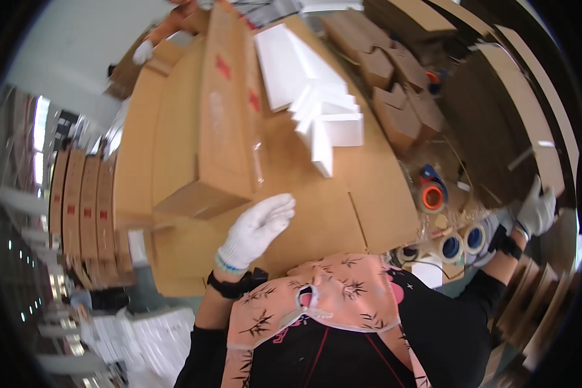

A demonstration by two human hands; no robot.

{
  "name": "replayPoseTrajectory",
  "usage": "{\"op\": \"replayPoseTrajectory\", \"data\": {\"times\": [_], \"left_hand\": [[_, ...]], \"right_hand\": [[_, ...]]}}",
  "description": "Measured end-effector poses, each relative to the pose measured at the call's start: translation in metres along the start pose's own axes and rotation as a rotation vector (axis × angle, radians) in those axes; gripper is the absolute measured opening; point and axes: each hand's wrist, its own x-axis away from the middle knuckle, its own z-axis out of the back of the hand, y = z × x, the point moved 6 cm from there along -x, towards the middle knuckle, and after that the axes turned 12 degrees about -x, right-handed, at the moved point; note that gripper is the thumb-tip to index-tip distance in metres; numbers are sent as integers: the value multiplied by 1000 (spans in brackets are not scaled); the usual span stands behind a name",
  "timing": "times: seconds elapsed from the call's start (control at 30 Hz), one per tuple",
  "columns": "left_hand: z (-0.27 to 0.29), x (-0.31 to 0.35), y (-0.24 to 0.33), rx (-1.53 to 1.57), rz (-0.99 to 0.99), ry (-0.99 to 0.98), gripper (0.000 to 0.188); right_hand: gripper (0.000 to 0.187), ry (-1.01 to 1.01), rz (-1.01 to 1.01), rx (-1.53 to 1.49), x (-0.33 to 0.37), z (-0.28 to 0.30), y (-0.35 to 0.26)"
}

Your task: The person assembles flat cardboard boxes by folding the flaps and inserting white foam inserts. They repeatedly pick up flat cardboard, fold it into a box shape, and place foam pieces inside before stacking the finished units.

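Note:
My left hand (255,233), in a white knit glove, is held over the brown cardboard surface (317,213). Its fingers are stretched out and hold nothing. Just beyond it stands a long closed cardboard box (223,123) with red marks and a strip of clear tape. My right hand (537,210), also gloved, reaches far out to the right. Its thumb stands apart from the fingers, close to the lower end of a large cardboard sheet (543,136); whether it touches the sheet I cannot make out. White foam pieces (323,103) lie in a loose pile right of the box.
A tape dispenser (431,194) with an orange hub and several tape rolls (451,247) lie at the right. Folded cardboard pieces (401,110) stand behind them. At the far left, another person's gloved hand (143,52) rests by a box. Flat cartons (81,207) are stacked left.

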Motion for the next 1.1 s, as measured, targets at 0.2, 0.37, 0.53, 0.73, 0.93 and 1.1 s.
{"op": "replayPoseTrajectory", "data": {"times": [0.2, 0.37, 0.53, 0.73, 0.93, 1.1], "left_hand": [[5, 28, -3, -70, -25, 77, 45], [-10, 29, -27, -42, -32, 153, 45], [11, 42, -26, -26, -20, 168, 44], [7, 13, 61, -181, -229, -46, 45], [-71, -42, 118, -245, -197, -368, 46], [-193, -114, 146, -343, -158, -715, 47]], "right_hand": [[59, -262, 63, 65, -13, -46, 1], [78, -204, -101, 12, -47, -59, 31], [50, -144, -18, -94, -26, -43, -21], [16, -4, 103, -202, -24, -24, -25], [33, -112, -120, -417, -49, -1, 2], [40, -382, -126, -381, -83, -40, 42]]}}
